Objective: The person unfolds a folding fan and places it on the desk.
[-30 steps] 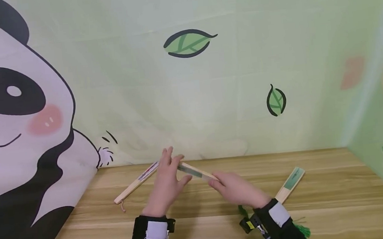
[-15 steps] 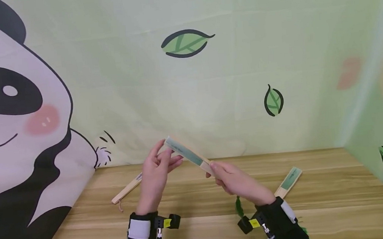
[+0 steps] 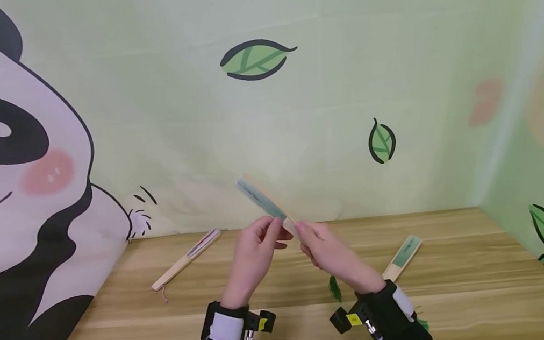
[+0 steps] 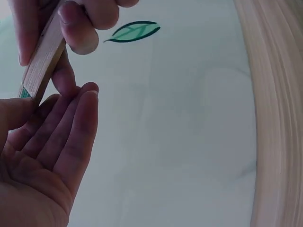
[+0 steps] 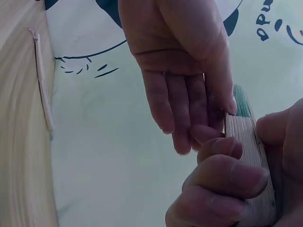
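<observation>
Both hands meet above the middle of the wooden table (image 3: 121,334), raised off its surface, wrists low and fingers pointing up and away from the person. The right hand (image 3: 325,252) grips the wooden base of a closed folding fan (image 3: 262,203) — fingers curled round the stacked ribs, thumb on the other side, as the right wrist view shows plainly. The fan tilts up and to the left from that grip, its green paper end highest, in front of the pale green backdrop (image 3: 387,46). A green tassel (image 3: 333,289) hangs below the right hand.

The left hand (image 3: 255,255) stands palm toward the fan with its fingers nearly straight and close together; the fingertips (image 4: 87,92) touch the fan just above the right hand's grip, and the thumb lies at the fan's other face. It is not wrapped round it.

Two more closed fans lie flat on the table — one to the far left (image 3: 186,259) with a short cord at its near end, one to the right (image 3: 402,257), partly behind the right wrist.
</observation>
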{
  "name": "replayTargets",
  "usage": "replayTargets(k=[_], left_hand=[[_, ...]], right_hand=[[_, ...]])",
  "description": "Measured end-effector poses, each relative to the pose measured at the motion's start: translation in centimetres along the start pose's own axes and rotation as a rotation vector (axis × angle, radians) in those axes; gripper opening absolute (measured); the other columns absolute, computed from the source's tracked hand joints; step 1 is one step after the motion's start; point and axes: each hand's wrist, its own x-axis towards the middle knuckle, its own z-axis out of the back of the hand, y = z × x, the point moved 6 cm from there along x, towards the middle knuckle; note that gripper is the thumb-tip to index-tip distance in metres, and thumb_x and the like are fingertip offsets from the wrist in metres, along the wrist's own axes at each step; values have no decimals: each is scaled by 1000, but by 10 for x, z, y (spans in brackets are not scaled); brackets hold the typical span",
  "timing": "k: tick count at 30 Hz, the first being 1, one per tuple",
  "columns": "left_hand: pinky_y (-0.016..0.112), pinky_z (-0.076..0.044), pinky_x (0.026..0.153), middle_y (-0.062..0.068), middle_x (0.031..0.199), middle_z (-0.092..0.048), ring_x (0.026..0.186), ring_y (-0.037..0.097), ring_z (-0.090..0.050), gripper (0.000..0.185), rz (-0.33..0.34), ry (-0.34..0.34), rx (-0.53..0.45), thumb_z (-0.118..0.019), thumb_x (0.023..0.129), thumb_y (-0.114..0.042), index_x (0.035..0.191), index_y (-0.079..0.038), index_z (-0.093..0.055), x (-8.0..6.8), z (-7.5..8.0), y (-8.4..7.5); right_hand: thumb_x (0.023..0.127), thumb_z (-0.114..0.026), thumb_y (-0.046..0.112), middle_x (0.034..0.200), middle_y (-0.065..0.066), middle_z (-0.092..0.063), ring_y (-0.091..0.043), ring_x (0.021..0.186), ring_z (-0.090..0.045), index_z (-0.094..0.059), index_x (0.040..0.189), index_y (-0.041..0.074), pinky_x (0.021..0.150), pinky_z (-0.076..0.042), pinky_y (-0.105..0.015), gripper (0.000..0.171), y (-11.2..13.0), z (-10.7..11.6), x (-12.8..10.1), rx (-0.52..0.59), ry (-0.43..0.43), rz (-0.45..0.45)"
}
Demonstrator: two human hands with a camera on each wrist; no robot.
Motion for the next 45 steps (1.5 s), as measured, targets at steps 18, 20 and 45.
replayTargets(k=[18,20,45], left_hand=[[34,-58,70,13,93,-68,87,27,-68,26,48,-1,-102,-51,103,-19,107,1,-67,5,-24,-24],[34,-58,70,13,94,-68,87,26,-68,26,49,7,-97,-51,103,-19,108,1,-67,4,-24,-26],[38,-57,67,11,99,-68,85,23,-67,26,4,25,-181,-50,104,-24,109,-3,-65,4,-24,-25]], right_hand=[[107,-39,31,59,-7,-49,-17,45,-40,-59,81,4,42,-32,-25,42,23,11,-18,-86,-374,-26],[107,-40,30,60,-8,-49,-17,45,-41,-61,86,3,41,-34,-25,40,22,10,-19,-9,-404,-36],[108,-36,28,69,-14,-53,-17,42,-46,-60,104,-2,41,-43,-25,39,24,9,-22,236,-484,-5]])
